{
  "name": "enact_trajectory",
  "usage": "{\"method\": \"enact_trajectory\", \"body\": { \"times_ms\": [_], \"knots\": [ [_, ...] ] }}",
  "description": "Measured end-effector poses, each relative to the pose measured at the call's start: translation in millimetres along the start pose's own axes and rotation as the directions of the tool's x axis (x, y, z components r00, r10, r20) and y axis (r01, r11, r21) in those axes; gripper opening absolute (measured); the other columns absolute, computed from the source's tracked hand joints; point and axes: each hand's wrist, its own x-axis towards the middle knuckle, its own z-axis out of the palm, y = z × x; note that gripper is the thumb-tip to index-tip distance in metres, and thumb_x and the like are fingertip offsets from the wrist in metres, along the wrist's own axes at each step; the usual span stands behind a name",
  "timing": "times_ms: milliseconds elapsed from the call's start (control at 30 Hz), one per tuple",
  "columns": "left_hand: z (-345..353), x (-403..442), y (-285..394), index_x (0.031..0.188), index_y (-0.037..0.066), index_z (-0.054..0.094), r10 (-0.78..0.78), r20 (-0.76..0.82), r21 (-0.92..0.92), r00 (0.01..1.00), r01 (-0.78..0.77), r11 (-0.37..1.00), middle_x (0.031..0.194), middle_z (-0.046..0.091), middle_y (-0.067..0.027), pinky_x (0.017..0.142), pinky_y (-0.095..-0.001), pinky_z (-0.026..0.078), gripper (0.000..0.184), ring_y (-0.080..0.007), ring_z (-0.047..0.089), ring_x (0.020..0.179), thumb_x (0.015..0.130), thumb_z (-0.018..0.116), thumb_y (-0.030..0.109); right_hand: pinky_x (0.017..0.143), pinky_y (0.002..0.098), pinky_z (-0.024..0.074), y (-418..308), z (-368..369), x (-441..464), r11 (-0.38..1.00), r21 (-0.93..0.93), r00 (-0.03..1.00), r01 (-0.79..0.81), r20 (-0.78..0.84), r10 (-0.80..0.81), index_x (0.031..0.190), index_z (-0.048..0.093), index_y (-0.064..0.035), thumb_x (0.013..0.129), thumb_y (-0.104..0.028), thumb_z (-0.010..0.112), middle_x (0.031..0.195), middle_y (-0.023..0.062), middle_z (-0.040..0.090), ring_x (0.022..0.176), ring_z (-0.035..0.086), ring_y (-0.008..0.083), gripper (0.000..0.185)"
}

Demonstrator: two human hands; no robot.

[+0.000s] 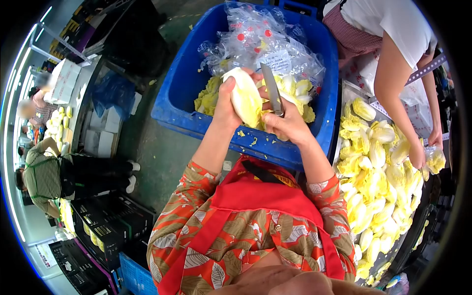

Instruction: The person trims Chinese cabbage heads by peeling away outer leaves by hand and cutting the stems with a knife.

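Observation:
My left hand [227, 102] is wrapped round a napa cabbage [244, 98], pale white at the top and yellow lower down. In my right hand [287, 123] is a knife [272, 88], its broad blade pointing up and away from me, just right of the cabbage. Both hands are over the near side of a blue bin [182, 81]. Cut yellow cabbage leaves [209, 96] lie inside it, below and beside my hands. Behind them is a heap of crumpled clear plastic bags [255, 37] with red dots.
A heap of napa cabbages [376, 182] covers the table to my right, where a co-worker [393, 54] handles a bagged cabbage [435, 160]. On the left, another person [46, 172] bends near black crates [110, 221]. Leaf scraps lie on the bin's rim.

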Motion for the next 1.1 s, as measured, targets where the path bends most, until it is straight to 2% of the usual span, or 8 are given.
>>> {"method": "enact_trajectory", "body": {
  "times_ms": [167, 233, 300, 367, 500, 667, 900, 1100],
  "knots": [
    [-1.4, 11.0, -8.8, 0.127, 0.001, 0.039, 0.168, -0.033, 0.442, 0.985, -0.136, 0.887, 0.106, 0.056, -0.0104, 0.086, -0.0343, 0.049, 0.061, -0.0203, 0.056, 0.102, 0.087, 0.059, 0.042, 0.049, 0.0213, 0.0424, 9.0, 3.4, 3.9, 0.999, 0.008, 0.989, -0.042, -0.145, 0.042, 0.125, 0.049, -0.0018, 0.074, -0.019, 0.076, 0.094, 0.0034, 0.06, 0.061, 0.054, 0.0064, 0.06],
    [-8.8, 11.2, -15.7, 0.124, 0.002, 0.042, 0.181, -0.014, 0.476, 0.983, -0.153, 0.866, 0.106, 0.059, -0.0123, 0.081, -0.0383, 0.052, 0.055, -0.0239, 0.06, 0.095, 0.092, 0.05, 0.045, 0.055, 0.0199, 0.0427, 16.6, -0.1, 7.5, 0.959, -0.194, 0.948, 0.206, -0.202, -0.244, 0.124, 0.051, -0.0018, 0.074, -0.016, 0.076, 0.094, 0.0022, 0.059, 0.066, 0.053, 0.0046, 0.058],
    [-18.5, 12.0, -21.0, 0.121, 0.003, 0.044, -0.027, -0.152, 0.27, 0.988, 0.068, 0.96, 0.099, 0.061, -0.0133, 0.079, -0.0364, 0.052, 0.05, -0.0239, 0.062, 0.089, 0.092, 0.051, 0.043, 0.06, 0.0193, 0.0432, 9.0, -3.5, 1.6, 0.937, -0.253, 0.935, 0.241, -0.199, -0.295, 0.123, 0.052, -0.0017, 0.074, -0.014, 0.076, 0.095, 0.0018, 0.059, 0.071, 0.054, 0.004, 0.056],
    [-19.3, 14.5, -20.5, 0.115, 0.004, 0.047, -0.061, -0.158, 0.162, 0.986, 0.087, 0.983, 0.096, 0.062, -0.0141, 0.081, -0.0372, 0.052, 0.046, -0.0242, 0.062, 0.09, 0.092, 0.051, 0.043, 0.066, 0.0205, 0.0439, 1.2, -8.4, -2.9, 1.0, -0.007, 0.992, 0.024, -0.121, -0.025, 0.125, 0.052, -0.0035, 0.073, -0.013, 0.077, 0.096, 0.001, 0.06, 0.076, 0.054, 0.0061, 0.059],
    [-22.4, 16.0, -20.9, 0.111, 0.005, 0.05, -0.048, -0.177, 0.112, 0.983, 0.069, 0.991, 0.099, 0.062, -0.014, 0.083, -0.0391, 0.052, 0.044, -0.0257, 0.062, 0.092, 0.091, 0.051, 0.044, 0.069, 0.0217, 0.0444, 3.0, -9.5, -4.6, 0.997, -0.071, 0.989, -0.006, -0.148, -0.005, 0.13, 0.049, -0.0069, 0.071, -0.013, 0.078, 0.1, 0.0007, 0.058, 0.082, 0.053, 0.0086, 0.066],
    [-8.2, 15.3, -26.8, 0.118, 0.009, 0.051, -0.148, -0.374, -0.053, 0.915, 0.138, 0.989, 0.112, 0.059, -0.0064, 0.092, -0.0406, 0.046, 0.045, -0.0233, 0.056, 0.104, 0.093, 0.046, 0.046, 0.069, 0.0283, 0.0467, 17.3, 4.0, -3.0, 0.723, -0.625, 0.875, 0.294, -0.129, -0.467, 0.135, 0.045, -0.0136, 0.064, -0.008, 0.078, 0.103, 0.0081, 0.056, 0.081, 0.056, 0.0176, 0.078],
    [-15.0, 6.3, -22.2, 0.128, 0.007, 0.042, -0.086, -0.134, 0.016, 0.987, 0.089, 0.996, 0.12, 0.053, -0.0063, 0.095, -0.0371, 0.043, 0.042, -0.0195, 0.053, 0.11, 0.095, 0.049, 0.031, 0.067, 0.0266, 0.0462, 21.7, 0.4, -4.6, 0.87, -0.423, 0.903, 0.254, -0.218, -0.37, 0.132, 0.048, -0.0093, 0.069, -0.005, 0.073, 0.102, 0.0087, 0.059, 0.075, 0.055, 0.0124, 0.068],
    [-7.3, -1.7, -26.2, 0.132, 0.005, 0.041, -0.007, 0.098, 0.432, 0.995, -0.036, 0.901, 0.123, 0.05, -0.0051, 0.097, -0.032, 0.04, 0.049, -0.0158, 0.05, 0.113, 0.088, 0.06, 0.015, 0.071, 0.0252, 0.0465, 23.4, -8.3, -14.6, 0.94, -0.335, 0.943, 0.059, -0.291, -0.162, 0.128, 0.049, -0.0012, 0.076, -0.012, 0.071, 0.097, 0.009, 0.061, 0.08, 0.057, 0.0105, 0.057]
  ]
}}
